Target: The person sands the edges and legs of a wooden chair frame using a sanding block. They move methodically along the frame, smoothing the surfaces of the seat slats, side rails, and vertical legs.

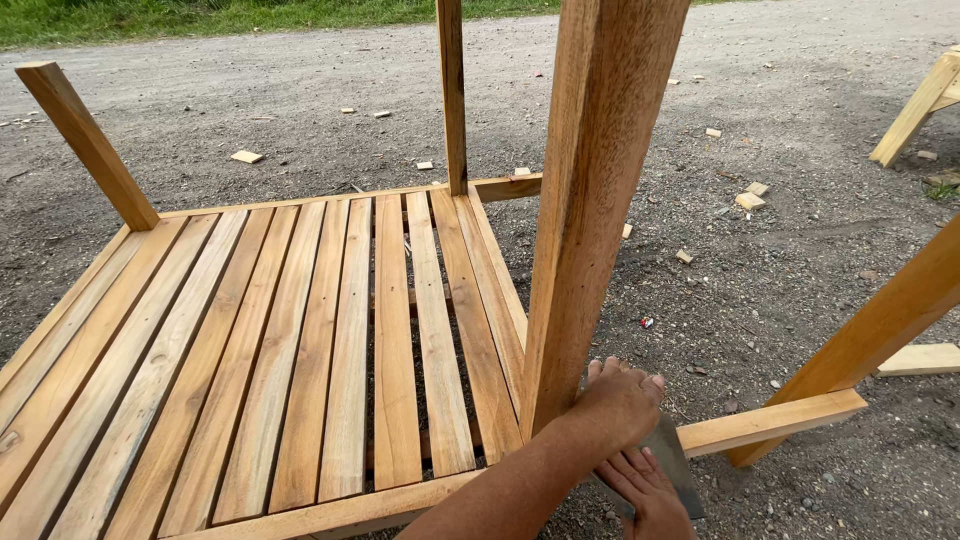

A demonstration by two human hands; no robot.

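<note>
A slatted wooden table (300,340) lies upside down on gravel, its legs pointing up. My left hand (620,402) reaches across and clasps the base of the near right leg (590,200), where the leg meets the frame rail (770,420). Just below it, my right hand (650,492) holds a flat grey metal tool (678,462) against the frame corner. Part of the tool is hidden under my hands.
Two more legs rise at the far left (90,140) and far middle (453,95). Another slanted wooden leg (880,330) stands on the right, with a loose board (920,358) beside it. Small wood offcuts (750,198) litter the gravel. A pale wooden piece (915,110) leans at upper right.
</note>
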